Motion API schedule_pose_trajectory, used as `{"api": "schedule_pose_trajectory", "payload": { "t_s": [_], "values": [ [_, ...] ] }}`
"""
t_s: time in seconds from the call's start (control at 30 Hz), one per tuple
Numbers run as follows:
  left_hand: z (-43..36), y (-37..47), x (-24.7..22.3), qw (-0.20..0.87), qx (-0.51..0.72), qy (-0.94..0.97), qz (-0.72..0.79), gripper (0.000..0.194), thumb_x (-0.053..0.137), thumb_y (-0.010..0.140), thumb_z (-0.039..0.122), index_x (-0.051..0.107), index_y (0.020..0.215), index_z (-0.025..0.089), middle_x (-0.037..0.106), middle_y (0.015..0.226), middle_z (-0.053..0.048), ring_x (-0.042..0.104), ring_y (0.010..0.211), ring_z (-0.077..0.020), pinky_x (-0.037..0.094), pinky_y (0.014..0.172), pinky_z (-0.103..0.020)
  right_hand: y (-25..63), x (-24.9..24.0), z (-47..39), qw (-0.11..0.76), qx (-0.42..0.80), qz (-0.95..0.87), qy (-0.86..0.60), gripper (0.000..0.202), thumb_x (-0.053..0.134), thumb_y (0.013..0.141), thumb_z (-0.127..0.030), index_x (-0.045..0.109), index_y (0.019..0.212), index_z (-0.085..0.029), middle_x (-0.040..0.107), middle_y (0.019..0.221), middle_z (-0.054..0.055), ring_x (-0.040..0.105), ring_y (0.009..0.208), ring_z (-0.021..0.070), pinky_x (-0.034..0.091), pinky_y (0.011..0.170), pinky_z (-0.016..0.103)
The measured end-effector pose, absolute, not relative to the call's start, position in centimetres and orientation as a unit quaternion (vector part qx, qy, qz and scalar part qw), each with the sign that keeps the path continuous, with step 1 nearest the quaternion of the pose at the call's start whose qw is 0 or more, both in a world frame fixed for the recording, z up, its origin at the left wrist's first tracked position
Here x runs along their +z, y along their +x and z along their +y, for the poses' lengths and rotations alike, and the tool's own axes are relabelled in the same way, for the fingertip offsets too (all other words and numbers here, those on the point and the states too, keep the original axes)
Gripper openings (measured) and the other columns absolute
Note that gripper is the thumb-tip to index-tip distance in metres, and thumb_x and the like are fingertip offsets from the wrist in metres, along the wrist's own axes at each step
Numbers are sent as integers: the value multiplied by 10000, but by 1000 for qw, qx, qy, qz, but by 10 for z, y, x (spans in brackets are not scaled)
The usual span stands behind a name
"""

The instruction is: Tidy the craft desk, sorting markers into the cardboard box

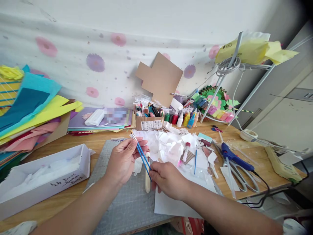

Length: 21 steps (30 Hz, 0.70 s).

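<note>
Two thin blue paintbrushes [141, 152] stretch between my hands, lying close together with their bristle ends up. My left hand [123, 160] pinches them near the metal collars, just under the bristles. Closed around the lower handle ends is my right hand [168, 179]. Behind them a cream-coloured, thick pen-like object [147, 182] with a reddish top is over the grey cutting mat [114, 202]; its middle is partly covered by the brushes. White paper [168, 204] lies under my right hand.
Crumpled paper scraps [168, 147], another blue brush [195, 161], scissors [241, 176] and a blue glue gun [236, 158] lie to the right. Paint bottles [179, 120] and a cardboard box of pens [149, 123] stand behind. A white box [49, 187] sits left.
</note>
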<state>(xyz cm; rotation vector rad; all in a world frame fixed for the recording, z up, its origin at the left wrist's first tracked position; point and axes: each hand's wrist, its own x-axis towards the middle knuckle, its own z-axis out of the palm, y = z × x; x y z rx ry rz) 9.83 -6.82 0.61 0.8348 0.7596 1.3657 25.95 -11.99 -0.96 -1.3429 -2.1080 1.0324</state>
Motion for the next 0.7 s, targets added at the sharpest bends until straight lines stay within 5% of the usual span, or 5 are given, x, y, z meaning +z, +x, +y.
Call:
{"api": "schedule_pose_trajectory", "payload": {
  "t_s": [0.13,0.23,0.4,0.53,0.7],
  "values": [
    [-70,90,12,577,631,408,319,202,784,693,378,727,757,196,706,760,-25,667,771,-159,538,712,-247,245,15,-100,269,247,-822,-438,176,573,864,-324,594,760,-185,613,707,4,541,652,117,366,617,229],
    [-72,85,12,500,631,519,287,136,719,773,354,744,780,221,698,1052,-51,612,1061,-214,494,913,-311,232,36,-77,382,208,-821,-370,138,639,825,-307,668,843,-174,577,717,1,524,660,109,381,617,218],
    [-66,84,7,446,651,548,279,408,645,838,354,581,1240,320,510,1371,-47,475,1247,-234,409,1023,-384,254,74,-12,444,122,-803,-378,116,628,799,-235,683,723,-168,629,730,11,569,701,117,420,658,227],
    [-56,85,3,476,638,497,345,284,663,815,349,626,1081,259,610,1121,-32,556,1073,-194,431,941,-345,300,90,49,460,72,-674,-573,173,595,809,-304,690,815,-160,655,650,4,589,606,132,428,605,240],
    [-48,83,3,478,661,442,373,164,675,759,288,633,896,208,607,921,3,561,911,-150,421,865,-288,309,70,85,358,-7,-675,-645,160,599,800,-290,697,824,-166,662,660,19,612,671,165,439,664,265]
  ]
}}
